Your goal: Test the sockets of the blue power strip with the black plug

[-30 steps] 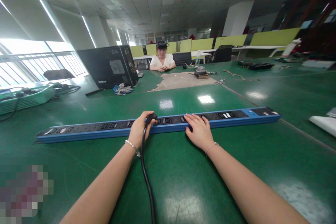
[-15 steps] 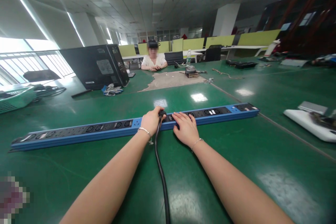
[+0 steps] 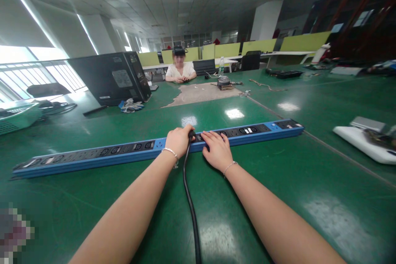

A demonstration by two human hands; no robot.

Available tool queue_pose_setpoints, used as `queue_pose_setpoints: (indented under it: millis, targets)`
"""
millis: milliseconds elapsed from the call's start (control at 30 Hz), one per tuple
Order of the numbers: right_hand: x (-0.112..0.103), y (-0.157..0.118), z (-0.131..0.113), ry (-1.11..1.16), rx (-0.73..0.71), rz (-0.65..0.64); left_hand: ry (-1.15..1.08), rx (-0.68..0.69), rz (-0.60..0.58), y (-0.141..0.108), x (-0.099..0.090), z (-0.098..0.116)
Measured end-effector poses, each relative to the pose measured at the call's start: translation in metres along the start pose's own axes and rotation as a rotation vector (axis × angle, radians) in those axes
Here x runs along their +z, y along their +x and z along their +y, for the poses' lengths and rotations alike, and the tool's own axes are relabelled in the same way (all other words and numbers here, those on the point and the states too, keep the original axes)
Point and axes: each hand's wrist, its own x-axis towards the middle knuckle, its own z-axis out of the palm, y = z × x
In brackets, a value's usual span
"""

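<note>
A long blue and black power strip (image 3: 114,152) with several sockets lies across the green table. My left hand (image 3: 178,141) is closed around a black plug (image 3: 192,135) at the middle of the strip. From the plug a thick black cord (image 3: 189,198) runs down toward me. Whether the plug's pins sit in a socket is hidden by the hand. Just right of the plug, my right hand (image 3: 217,150) lies flat over the strip, fingers stretched out and touching its top, with nothing held.
A black computer case (image 3: 108,78) stands at the left, with gloves (image 3: 131,106) beside it and a green basket (image 3: 21,117) farther left. A person (image 3: 180,70) sits across the table (image 3: 266,214). A white device (image 3: 361,144) lies at the right, a bottle (image 3: 221,67) at the back.
The view has shifted very slightly. Both hands, the plug and the power strip keep practically the same positions.
</note>
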Motion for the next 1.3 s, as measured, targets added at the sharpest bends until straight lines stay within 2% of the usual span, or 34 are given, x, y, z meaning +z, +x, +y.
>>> queue_pose_setpoints:
  millis: [233,367,633,800,933,1100,1300]
  targets:
    - [0.001,0.0,0.001,0.004,-0.003,0.003,0.042,-0.011,0.043,-0.004,-0.002,0.009]
    - [0.001,0.0,0.001,-0.017,-0.009,0.006,-0.007,-0.052,0.049,-0.007,0.004,0.005]
    - [0.001,-0.001,-0.001,-0.029,-0.014,0.006,-0.082,-0.034,0.068,-0.013,0.013,0.001]
    - [-0.001,-0.001,-0.002,-0.002,-0.01,0.015,-0.087,0.037,-0.001,-0.027,0.02,-0.014]
    - [-0.003,-0.001,-0.007,0.06,-0.075,0.02,-0.014,-0.069,0.1,-0.042,0.028,-0.03]
    - [0.008,0.009,-0.025,0.147,-0.213,0.067,0.017,-0.084,0.157,-0.049,0.033,-0.035]
    - [0.024,0.023,-0.037,0.165,-0.182,0.154,-0.005,-0.077,0.178,-0.047,0.034,-0.034]
